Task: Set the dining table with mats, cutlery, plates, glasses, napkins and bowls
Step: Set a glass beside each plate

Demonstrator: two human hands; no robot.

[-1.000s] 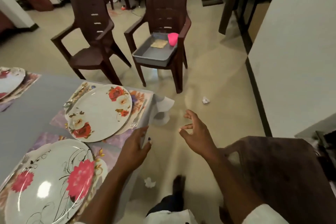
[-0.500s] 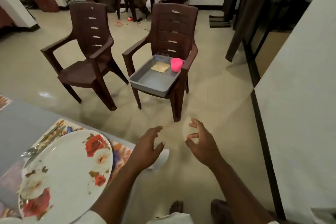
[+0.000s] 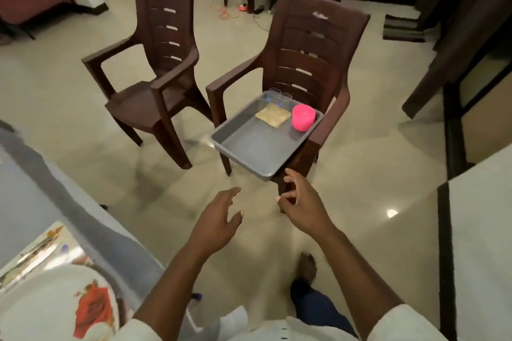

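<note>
there, both hands' grip released, left hand (image 3: 219,223), right hand (image 3: 300,202), near round pink bowl (image 3: 303,118).

Two chairs are standing side by side on the floor (image 3: 360,174), the left chair (image 3: 155,75) at eleven o'clock and the right chair (image 3: 307,63) at twelve. A tray (image 3: 249,147) is sitting on the right chair's seat, holding a cup (image 3: 302,118) at its far right, a napkin (image 3: 273,116) just left of the cup, and glasses (image 3: 275,97) behind the napkin. The bench (image 3: 33,202) is lying at eight o'clock, carrying a plate (image 3: 55,307) and cutlery (image 3: 36,255) on a mat (image 3: 59,231).
</note>
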